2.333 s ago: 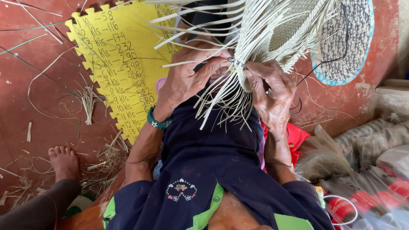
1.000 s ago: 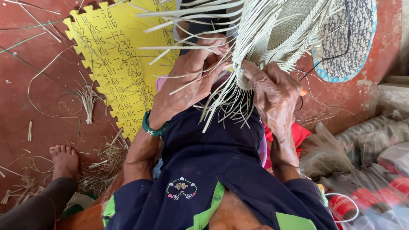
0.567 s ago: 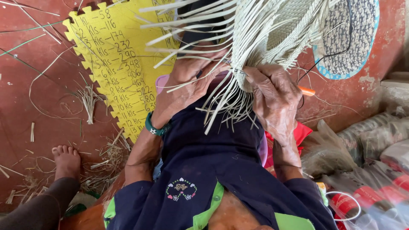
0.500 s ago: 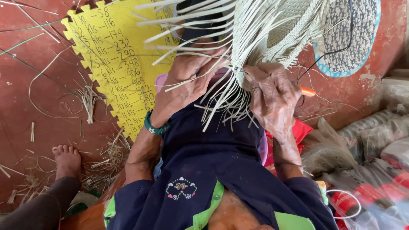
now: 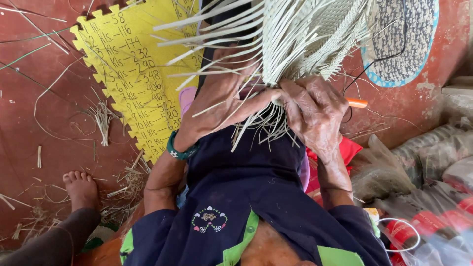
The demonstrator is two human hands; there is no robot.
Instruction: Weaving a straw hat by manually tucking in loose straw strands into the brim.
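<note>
L hand (image 5: 221,106) + R hand (image 5: 315,111) pinch woven piece (image 5: 305,34) | strips point left/down, prob.

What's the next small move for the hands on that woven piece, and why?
Probably the left hand should tuck one loose strip into the woven piece while the right hand keeps its grip on the edge. Both hands meet at the lower rim, where the weave ends and many pale strips hang unwoven, fanning left and down.
</note>
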